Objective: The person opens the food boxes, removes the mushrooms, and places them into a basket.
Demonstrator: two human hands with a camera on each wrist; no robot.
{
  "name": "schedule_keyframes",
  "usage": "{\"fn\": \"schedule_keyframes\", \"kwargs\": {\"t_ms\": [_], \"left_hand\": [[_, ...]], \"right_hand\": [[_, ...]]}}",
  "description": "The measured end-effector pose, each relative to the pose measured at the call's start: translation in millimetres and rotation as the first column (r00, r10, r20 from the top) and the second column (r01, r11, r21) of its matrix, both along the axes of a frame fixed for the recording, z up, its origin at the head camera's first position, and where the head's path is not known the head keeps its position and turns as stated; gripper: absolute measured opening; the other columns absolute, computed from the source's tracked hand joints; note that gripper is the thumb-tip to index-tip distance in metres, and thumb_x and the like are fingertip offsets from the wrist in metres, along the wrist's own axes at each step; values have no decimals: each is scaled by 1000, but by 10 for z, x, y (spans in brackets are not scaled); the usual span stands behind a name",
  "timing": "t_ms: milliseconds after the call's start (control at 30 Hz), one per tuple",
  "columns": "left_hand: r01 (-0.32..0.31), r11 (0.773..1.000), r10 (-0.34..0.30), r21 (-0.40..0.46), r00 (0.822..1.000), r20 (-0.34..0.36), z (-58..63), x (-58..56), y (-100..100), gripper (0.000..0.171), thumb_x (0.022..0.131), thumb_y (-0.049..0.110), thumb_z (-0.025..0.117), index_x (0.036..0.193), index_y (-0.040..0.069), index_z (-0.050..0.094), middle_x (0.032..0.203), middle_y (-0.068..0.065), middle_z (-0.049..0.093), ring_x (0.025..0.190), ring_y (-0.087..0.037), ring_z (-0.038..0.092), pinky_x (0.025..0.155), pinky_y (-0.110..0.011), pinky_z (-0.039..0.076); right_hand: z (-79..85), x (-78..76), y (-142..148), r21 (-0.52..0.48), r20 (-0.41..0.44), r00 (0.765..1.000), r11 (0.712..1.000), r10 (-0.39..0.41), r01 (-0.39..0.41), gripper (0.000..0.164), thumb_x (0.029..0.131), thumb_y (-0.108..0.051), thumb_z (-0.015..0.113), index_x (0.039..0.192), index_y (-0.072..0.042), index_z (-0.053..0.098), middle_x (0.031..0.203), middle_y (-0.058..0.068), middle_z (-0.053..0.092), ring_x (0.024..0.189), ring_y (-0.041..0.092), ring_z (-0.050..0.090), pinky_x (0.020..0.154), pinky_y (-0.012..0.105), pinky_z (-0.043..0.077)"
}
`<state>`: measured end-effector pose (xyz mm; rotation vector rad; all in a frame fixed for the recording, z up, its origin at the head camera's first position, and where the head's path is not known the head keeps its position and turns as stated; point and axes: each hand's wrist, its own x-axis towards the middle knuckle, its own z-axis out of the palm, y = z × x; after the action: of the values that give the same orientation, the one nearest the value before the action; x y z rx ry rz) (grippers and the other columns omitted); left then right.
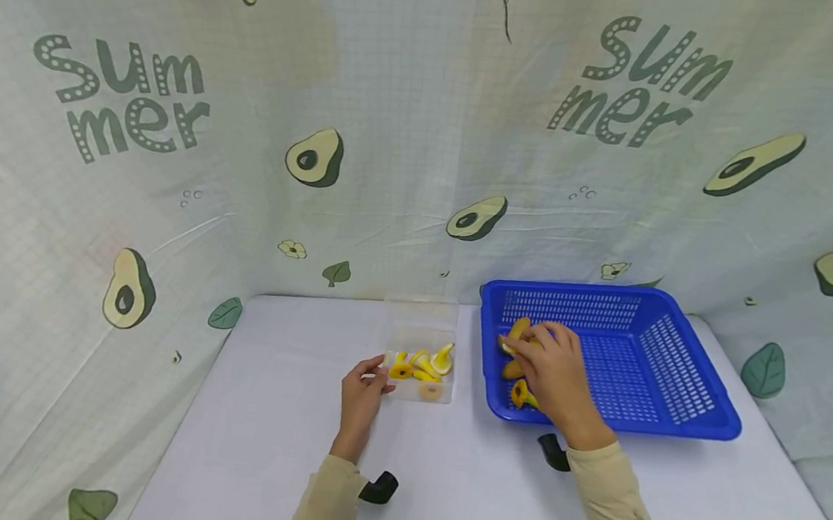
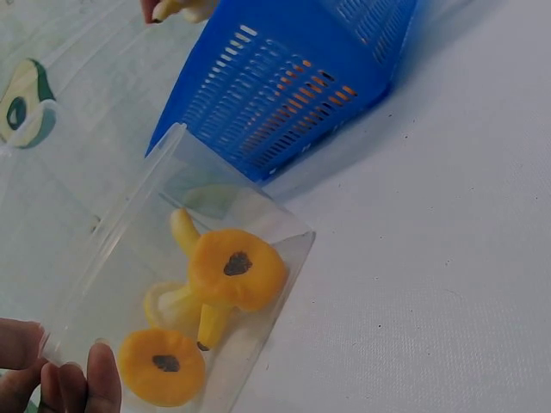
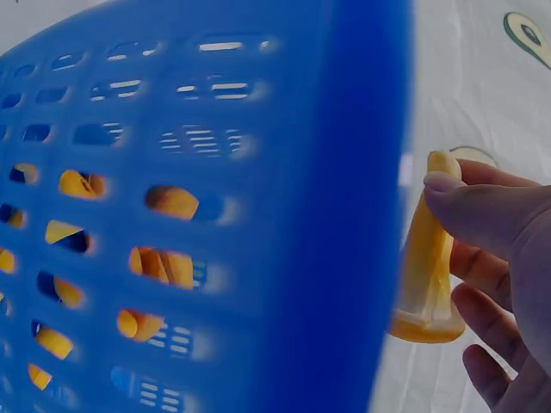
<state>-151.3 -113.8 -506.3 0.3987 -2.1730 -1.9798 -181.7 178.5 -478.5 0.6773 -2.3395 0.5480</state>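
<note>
Along the desk's (image 1: 255, 445) far edge, the right hand (image 1: 554, 374) pinches a yellow toy (image 3: 430, 258) over the left side of the blue basket (image 1: 572, 289), grip nearly closed; the left hand (image 1: 362, 393) grasps the clear box (image 2: 112, 284). A transfer seems underway, calling for clearance of the rim. Only the right wrist view reveals the toy's flared base.

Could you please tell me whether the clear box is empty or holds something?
The clear box is not empty: yellow pieces show inside through its see-through wall.
</note>
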Motion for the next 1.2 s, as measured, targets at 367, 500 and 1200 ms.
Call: {"fn": "schedule_keyframes", "kwargs": {"t_ms": [367, 500, 1200], "left_hand": [[-16, 1000, 16, 1, 1000, 18, -362, -161, -77, 34, 104, 2, 63, 135, -13, 63, 104, -16, 59, 74, -19, 67, 74, -30, 67], [-10, 1000, 10, 13, 1000, 11, -360, -160, -86, 33, 104, 2, 63, 134, -12, 64, 104, -15, 58, 73, -15, 65, 72, -24, 65], [-8, 1000, 7, 17, 1000, 30, -371, -161, -75, 32, 105, 0, 61, 135, -11, 64, 105, -14, 57, 73, -13, 63, 74, -23, 65]], "right_hand": [[-48, 22, 59, 29, 100, 995, 1000, 6, -9, 30, 83, 4, 85, 110, -8, 84, 101, 11, 68, 113, 44, 56, 103, 68, 44], [-61, 25, 58, 54, 152, 988, 999, 1, -9, 37, 83, 0, 87, 118, -9, 82, 105, 11, 70, 114, 44, 58, 103, 68, 46], [0, 53, -231, -5, 125, 991, 998, 56, -55, 30, 85, -1, 86, 114, -6, 81, 112, 13, 74, 113, 40, 63, 102, 66, 49]]}}
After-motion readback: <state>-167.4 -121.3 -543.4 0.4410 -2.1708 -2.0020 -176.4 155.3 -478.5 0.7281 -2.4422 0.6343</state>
